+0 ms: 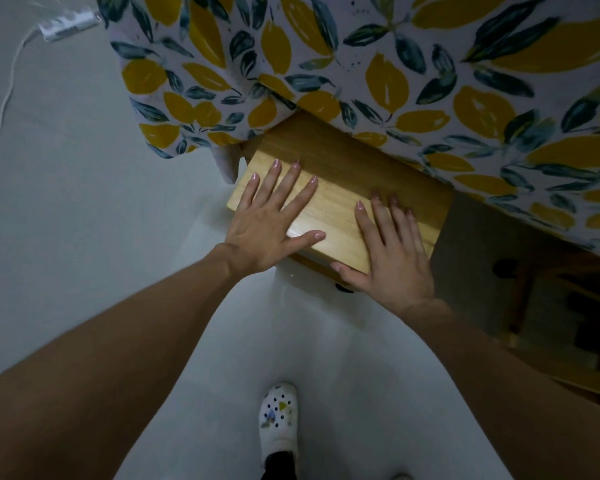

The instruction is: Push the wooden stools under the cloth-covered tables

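Note:
A light wooden stool (pixel 340 174) stands partly under a table draped in a white cloth with yellow lemons and dark leaves (pixel 395 64). The cloth's hem hides the stool's far half. My left hand (pixel 271 220) lies flat on the seat's near left corner, fingers spread. My right hand (pixel 392 251) lies flat on the near right corner, thumb over the front edge. Neither hand grips anything.
The floor (pixel 84 220) is pale grey. A white power strip (pixel 66 27) with its cord lies on the floor at the far left. A second wooden stool frame (pixel 551 306) sits in shadow under the cloth at the right. My white shoe (pixel 279 420) is below.

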The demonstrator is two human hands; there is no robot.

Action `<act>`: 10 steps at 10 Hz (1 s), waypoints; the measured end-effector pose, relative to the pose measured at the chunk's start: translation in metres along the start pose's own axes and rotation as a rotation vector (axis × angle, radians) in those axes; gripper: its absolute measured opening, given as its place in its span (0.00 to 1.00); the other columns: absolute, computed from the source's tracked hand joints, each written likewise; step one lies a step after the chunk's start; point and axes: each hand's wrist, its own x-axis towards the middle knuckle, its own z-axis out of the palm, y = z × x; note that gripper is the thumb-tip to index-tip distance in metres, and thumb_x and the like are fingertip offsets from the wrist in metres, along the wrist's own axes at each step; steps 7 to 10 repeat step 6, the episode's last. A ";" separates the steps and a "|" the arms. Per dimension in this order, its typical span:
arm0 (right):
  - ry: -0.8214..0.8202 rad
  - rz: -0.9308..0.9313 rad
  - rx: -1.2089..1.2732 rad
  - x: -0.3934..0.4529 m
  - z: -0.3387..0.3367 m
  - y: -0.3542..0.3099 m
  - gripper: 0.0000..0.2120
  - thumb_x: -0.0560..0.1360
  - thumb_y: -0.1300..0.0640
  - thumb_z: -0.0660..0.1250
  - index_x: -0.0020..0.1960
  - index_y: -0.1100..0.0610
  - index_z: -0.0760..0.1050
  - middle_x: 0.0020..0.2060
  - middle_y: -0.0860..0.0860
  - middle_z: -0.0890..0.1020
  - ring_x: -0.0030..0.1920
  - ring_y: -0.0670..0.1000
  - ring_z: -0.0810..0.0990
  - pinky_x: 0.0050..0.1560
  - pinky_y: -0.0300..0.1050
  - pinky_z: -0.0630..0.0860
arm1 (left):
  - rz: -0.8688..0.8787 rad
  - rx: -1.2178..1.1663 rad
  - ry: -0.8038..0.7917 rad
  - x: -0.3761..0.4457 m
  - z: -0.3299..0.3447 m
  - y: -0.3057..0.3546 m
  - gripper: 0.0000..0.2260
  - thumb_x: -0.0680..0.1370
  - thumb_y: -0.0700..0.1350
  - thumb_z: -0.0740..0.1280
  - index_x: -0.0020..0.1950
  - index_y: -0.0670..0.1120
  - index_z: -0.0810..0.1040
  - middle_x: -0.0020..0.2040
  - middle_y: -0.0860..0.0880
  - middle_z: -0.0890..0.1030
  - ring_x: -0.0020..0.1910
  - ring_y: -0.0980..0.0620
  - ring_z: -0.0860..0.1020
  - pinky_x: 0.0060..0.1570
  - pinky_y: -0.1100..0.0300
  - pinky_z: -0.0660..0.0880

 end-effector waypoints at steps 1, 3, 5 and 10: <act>-0.060 0.013 -0.021 -0.001 -0.004 -0.002 0.44 0.73 0.28 0.51 0.79 0.55 0.49 0.78 0.59 0.53 0.78 0.61 0.49 0.76 0.61 0.48 | -0.020 0.060 -0.067 0.001 -0.004 0.004 0.35 0.75 0.70 0.41 0.77 0.55 0.37 0.78 0.47 0.38 0.76 0.44 0.36 0.74 0.43 0.40; -0.211 0.047 -0.006 -0.013 -0.038 -0.001 0.44 0.74 0.27 0.47 0.78 0.52 0.35 0.79 0.55 0.42 0.78 0.56 0.40 0.76 0.62 0.40 | -0.100 0.090 -0.222 -0.006 -0.032 0.034 0.32 0.79 0.62 0.41 0.76 0.47 0.36 0.77 0.46 0.35 0.76 0.46 0.35 0.73 0.44 0.38; -0.163 0.270 0.170 -0.077 -0.096 0.016 0.45 0.73 0.29 0.46 0.79 0.56 0.42 0.79 0.54 0.46 0.78 0.53 0.40 0.77 0.56 0.38 | -0.163 -0.069 -0.201 -0.034 -0.080 0.098 0.28 0.82 0.55 0.43 0.77 0.41 0.43 0.79 0.44 0.43 0.77 0.47 0.39 0.74 0.48 0.39; -0.201 0.284 0.153 -0.119 -0.135 0.036 0.45 0.73 0.27 0.40 0.79 0.55 0.39 0.79 0.52 0.42 0.78 0.53 0.36 0.76 0.57 0.35 | -0.117 -0.097 -0.162 -0.047 -0.112 0.147 0.28 0.82 0.55 0.44 0.77 0.41 0.50 0.79 0.44 0.48 0.77 0.47 0.42 0.74 0.47 0.39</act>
